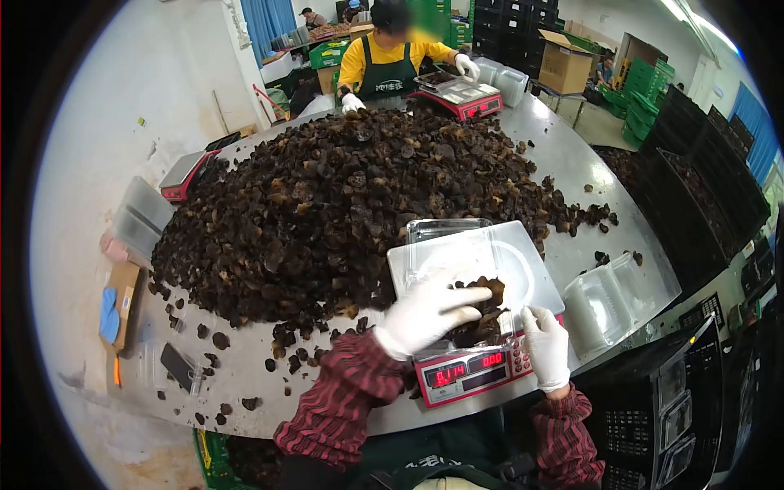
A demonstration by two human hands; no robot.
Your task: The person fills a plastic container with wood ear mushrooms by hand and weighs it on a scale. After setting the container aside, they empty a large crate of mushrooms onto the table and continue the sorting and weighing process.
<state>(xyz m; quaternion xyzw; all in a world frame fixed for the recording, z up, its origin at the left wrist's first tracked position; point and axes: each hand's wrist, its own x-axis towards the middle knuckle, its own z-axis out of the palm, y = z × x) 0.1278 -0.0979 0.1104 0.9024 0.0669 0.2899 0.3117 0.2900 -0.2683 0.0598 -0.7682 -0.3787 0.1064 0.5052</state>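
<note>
Here, at a round metal counter [572, 163] heaped with dark dried fungus [343, 196]: left hand [429, 314], in a white glove, fingers stretched over a clear plastic tray [457, 253] on a red digital scale [469, 371], closed loosely on a clump of fungus [482, 314] lying in the tray's near part. Right hand [547, 347], also gloved, resting on the tray's near right corner, fingers curled against the rim and the clump; whether gripping the tray or just steadying it, cannot tell. Red-lit digits on the scale's near face, below both hands. Striped red sleeves on both arms. A second clear tray [445, 227] just behind the first, at the foot of the heap. Stacked empty clear trays [608, 298] to the right, near the counter's edge. Loose fungus pieces [600, 216] scattered right of the heap and along the near left rim. At the far side, another person in a yellow top and dark apron [388, 69], white-gloved, one hand at a second red scale [461, 96]. A third scale [184, 175] at the far left edge. Black crates [710, 188] stacked at right, some holding more fungus.
</note>
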